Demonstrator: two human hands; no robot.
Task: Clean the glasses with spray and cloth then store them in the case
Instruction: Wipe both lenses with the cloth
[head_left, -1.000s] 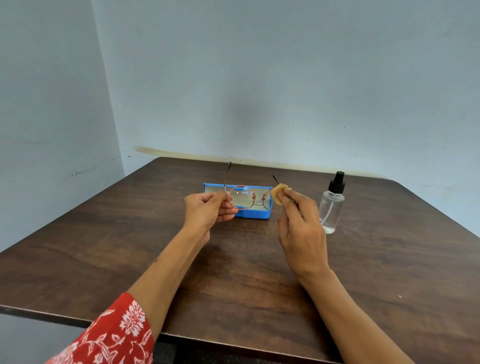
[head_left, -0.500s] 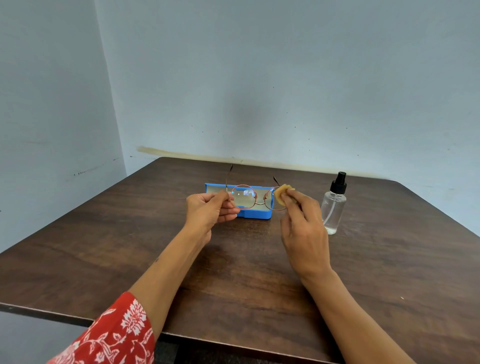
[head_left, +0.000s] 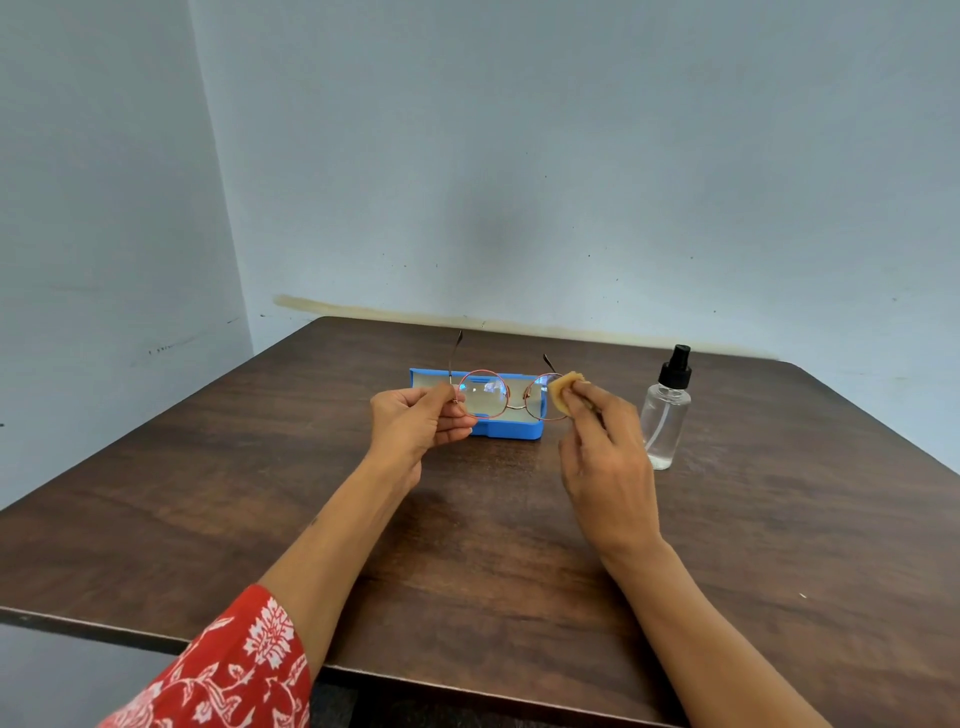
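Just above the blue case (head_left: 511, 431), the glasses (head_left: 506, 397) are held up in the air, a little over the bench (head_left: 208, 493). The left hand (head_left: 415, 423) pinches the frame at one end, near the hinge. The right hand (head_left: 602, 441) pinches a small yellow cloth (head_left: 562, 393) against the lens at the other end. This looks like the wiping step. Next, I think the cloth has to rub both lenses clean, and then the arms must fold so the glasses fit in the case.

The glasses lie long from side to side, in line with the case under them. The lenses face the person, and the two thin arms point away, toward the wall (head_left: 571, 156). The case sits open. The spray bottle (head_left: 666, 415) stands upright, beside the case on the right hand's side.
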